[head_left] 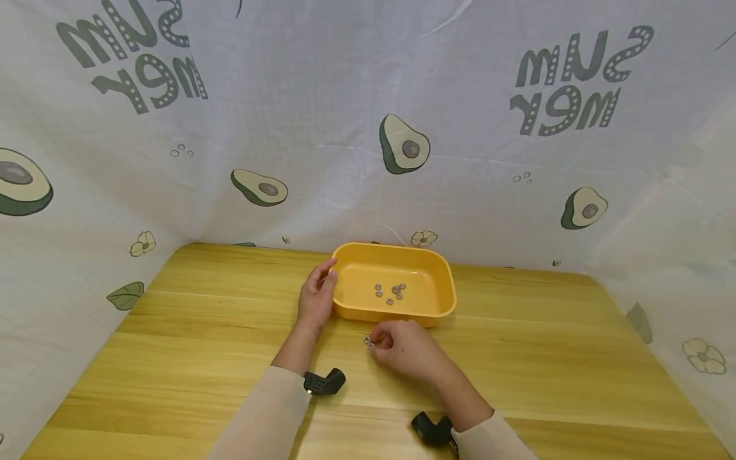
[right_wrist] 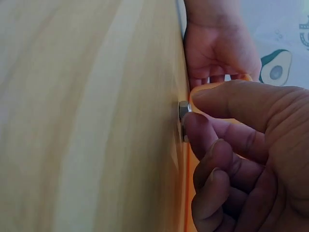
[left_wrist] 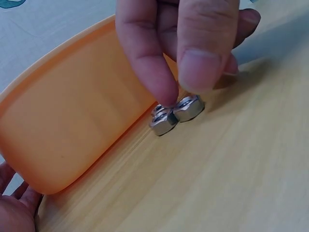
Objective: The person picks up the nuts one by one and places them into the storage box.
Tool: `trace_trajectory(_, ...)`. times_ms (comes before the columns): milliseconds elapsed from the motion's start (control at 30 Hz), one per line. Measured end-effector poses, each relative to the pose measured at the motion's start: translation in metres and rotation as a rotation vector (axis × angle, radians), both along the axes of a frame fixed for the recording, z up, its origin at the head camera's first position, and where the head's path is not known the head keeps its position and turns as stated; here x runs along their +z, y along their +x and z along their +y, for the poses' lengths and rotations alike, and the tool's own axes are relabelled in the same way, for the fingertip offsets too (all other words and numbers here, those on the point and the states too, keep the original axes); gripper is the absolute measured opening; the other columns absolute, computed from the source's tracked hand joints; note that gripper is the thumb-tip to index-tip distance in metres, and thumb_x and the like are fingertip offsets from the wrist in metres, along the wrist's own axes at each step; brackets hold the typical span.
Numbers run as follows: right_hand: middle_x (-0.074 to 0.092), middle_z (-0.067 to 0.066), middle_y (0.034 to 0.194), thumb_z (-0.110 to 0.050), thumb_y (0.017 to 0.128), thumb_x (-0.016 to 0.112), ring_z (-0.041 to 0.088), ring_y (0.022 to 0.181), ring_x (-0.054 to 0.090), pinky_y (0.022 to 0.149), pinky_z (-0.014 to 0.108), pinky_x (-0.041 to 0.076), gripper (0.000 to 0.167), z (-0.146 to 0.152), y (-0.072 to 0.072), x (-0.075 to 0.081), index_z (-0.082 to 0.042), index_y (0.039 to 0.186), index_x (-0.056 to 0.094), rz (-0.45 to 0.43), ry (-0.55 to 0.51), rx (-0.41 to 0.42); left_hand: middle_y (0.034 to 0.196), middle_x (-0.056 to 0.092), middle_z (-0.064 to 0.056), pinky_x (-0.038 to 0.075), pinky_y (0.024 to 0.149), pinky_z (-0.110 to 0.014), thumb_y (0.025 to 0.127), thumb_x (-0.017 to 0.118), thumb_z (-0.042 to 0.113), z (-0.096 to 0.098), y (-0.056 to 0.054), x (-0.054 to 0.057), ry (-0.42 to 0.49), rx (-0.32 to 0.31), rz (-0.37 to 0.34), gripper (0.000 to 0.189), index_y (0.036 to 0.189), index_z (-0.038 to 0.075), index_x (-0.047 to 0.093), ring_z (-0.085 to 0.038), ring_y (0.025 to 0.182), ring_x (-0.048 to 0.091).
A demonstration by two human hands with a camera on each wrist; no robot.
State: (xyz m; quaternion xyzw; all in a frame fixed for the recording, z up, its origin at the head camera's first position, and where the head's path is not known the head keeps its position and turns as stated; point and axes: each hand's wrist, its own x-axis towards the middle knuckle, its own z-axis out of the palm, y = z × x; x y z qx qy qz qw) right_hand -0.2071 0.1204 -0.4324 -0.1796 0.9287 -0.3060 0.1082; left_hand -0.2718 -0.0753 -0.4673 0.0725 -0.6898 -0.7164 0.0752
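Note:
Several small metal nuts lie on the floor of a yellow plastic bin. Outside its near wall, a tight cluster of hex nuts rests on the table. My right hand hovers low over this cluster, thumb and index finger apart. The index fingertip appears to touch a nut. In the right wrist view, one nut shows just beyond the fingertips. My left hand rests against the bin's left end, with the fingers along its outer wall.
The wood-grain table carries the bin near its back edge. A white curtain printed with avocados hangs behind and along the sides. Black wrist devices sit on both forearms.

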Motion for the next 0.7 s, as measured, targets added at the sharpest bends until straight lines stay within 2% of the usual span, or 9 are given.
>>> trace_trajectory(700, 0.059, -0.010, 0.066, -0.017, 0.086, 0.077, 0.007, 0.059, 0.052, 0.054, 0.022, 0.041, 0.007, -0.0022, 0.0023, -0.0047, -0.021, 0.085, 0.071, 0.004, 0.038, 0.024, 0.150, 0.055, -0.009, 0.047, 0.112, -0.046, 0.107, 0.052, 0.023, 0.0001, 0.0012, 0.0001, 0.006, -0.003, 0.021, 0.037, 0.142, 0.016, 0.061, -0.029, 0.131, 0.054)
